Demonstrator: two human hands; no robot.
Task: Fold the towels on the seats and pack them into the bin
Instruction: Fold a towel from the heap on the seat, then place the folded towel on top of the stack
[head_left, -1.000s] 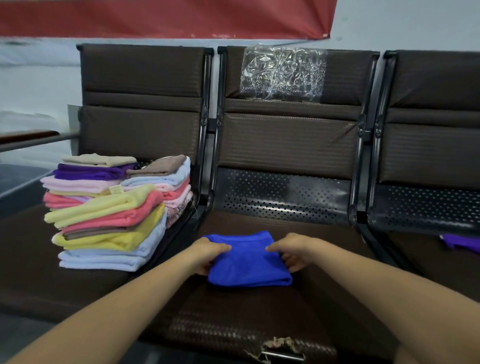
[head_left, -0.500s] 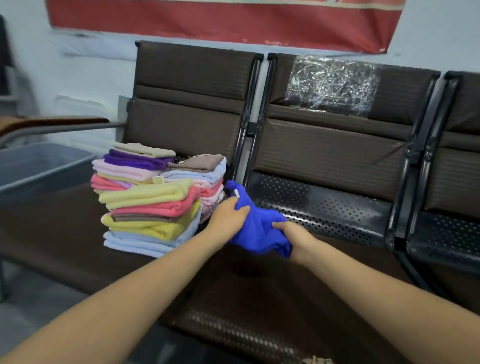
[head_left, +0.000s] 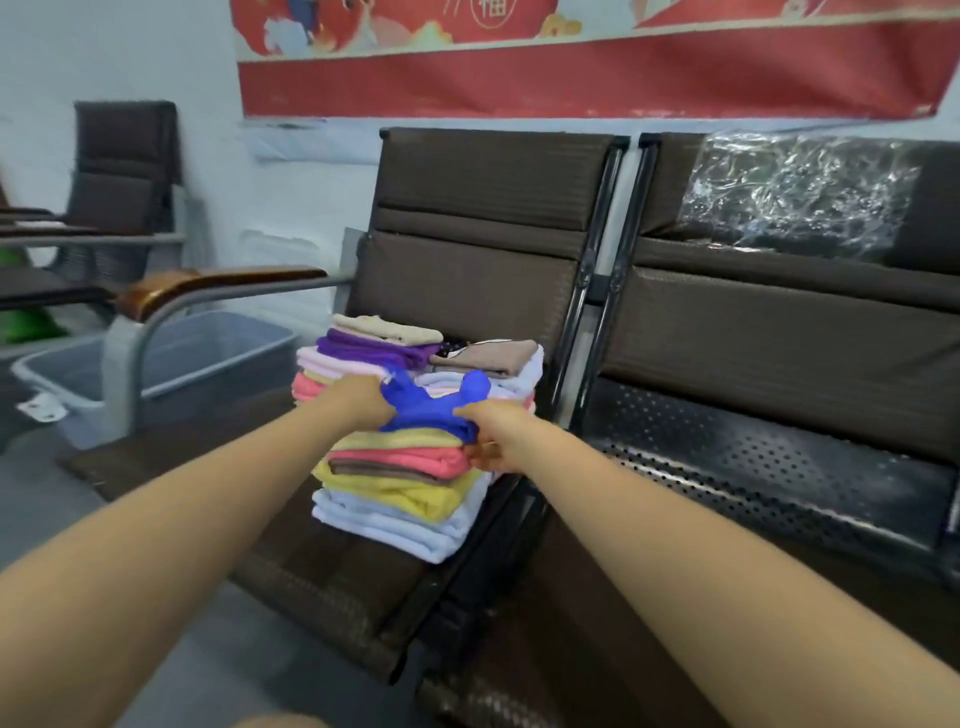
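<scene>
My left hand (head_left: 363, 402) and right hand (head_left: 493, 436) both pinch the blue towel (head_left: 431, 408), steadying it onto the stack (head_left: 400, 483).

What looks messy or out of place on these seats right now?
The blue towel, held by the left hand and right hand on top of the front stack, is bunched up, not flat like the folded ones. Crinkled clear plastic also clings to the neighbouring backrest.
</scene>
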